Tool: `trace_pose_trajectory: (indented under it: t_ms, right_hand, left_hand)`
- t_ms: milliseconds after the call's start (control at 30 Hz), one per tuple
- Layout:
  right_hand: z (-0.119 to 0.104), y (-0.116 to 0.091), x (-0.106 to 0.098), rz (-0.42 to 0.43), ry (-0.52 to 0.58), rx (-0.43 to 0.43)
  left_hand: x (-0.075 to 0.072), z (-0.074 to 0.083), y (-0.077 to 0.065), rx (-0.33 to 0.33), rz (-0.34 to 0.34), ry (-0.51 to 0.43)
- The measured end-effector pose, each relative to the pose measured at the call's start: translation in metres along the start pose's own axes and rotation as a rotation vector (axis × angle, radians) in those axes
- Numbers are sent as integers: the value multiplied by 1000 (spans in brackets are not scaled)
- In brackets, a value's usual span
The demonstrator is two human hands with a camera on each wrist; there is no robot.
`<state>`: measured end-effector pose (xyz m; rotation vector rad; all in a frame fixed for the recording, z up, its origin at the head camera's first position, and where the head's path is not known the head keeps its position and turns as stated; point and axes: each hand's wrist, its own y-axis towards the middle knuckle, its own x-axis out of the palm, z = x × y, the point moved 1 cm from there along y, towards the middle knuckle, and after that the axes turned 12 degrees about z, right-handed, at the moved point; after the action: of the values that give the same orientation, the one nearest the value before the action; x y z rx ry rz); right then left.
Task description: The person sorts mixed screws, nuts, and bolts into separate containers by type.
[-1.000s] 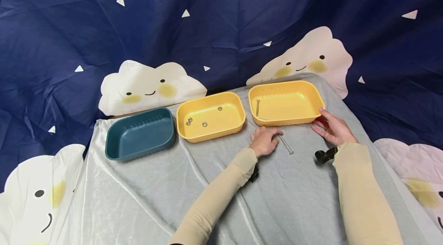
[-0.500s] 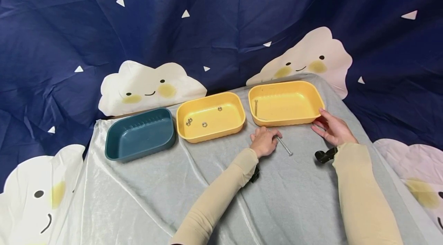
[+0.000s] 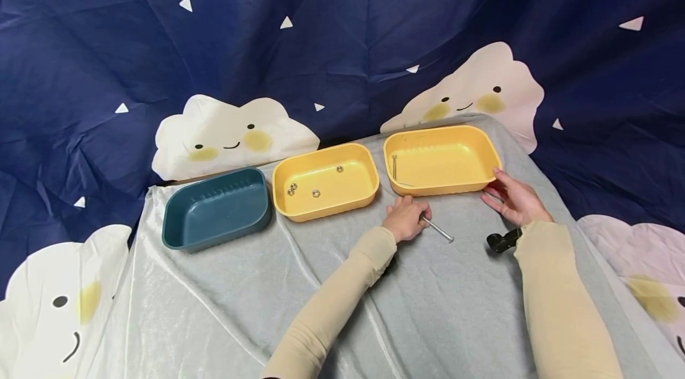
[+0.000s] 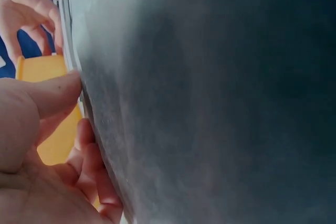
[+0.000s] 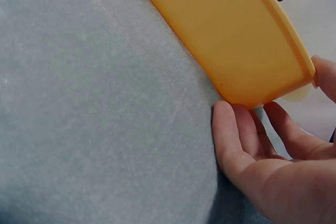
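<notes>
A long silver bolt (image 3: 440,230) slants out from my left hand (image 3: 405,218), its head pointing to the front right. Thumb and fingers of the left hand pinch its other end; in the left wrist view the bolt (image 4: 65,19) runs from under the thumb along the cloth. Just behind that hand stands the right yellow box (image 3: 441,188), which has a bolt (image 3: 395,166) inside at its left end. My right hand (image 3: 516,197) holds this box by its front right corner, one fingertip at the rim and other fingers against the lower corner in the right wrist view.
The middle yellow box (image 3: 326,209) contains several nuts (image 3: 316,193). To its left is a dark teal box (image 3: 216,236). All stand along the back of a table under grey cloth (image 3: 225,307), before a dark blue curtain (image 3: 332,40) with clouds.
My left fingers have drawn in around the bolt's end, and the hand has shifted slightly left. The bolt's head has dipped a little towards the front. The right hand stays at the box corner.
</notes>
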<state>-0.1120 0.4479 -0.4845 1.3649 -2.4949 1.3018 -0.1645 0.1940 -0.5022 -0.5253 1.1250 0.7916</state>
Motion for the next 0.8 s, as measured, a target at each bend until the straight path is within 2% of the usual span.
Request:
trace_pose_trajectory:
  t_ms: [533, 800]
  right_hand:
    - [1, 1, -1, 13, 4, -4]
    - [1, 1, 0, 23, -10, -13]
  left_hand:
    - [-3, -9, -7, 106, -83, 17]
    - [-4, -10, -10, 134, -73, 9]
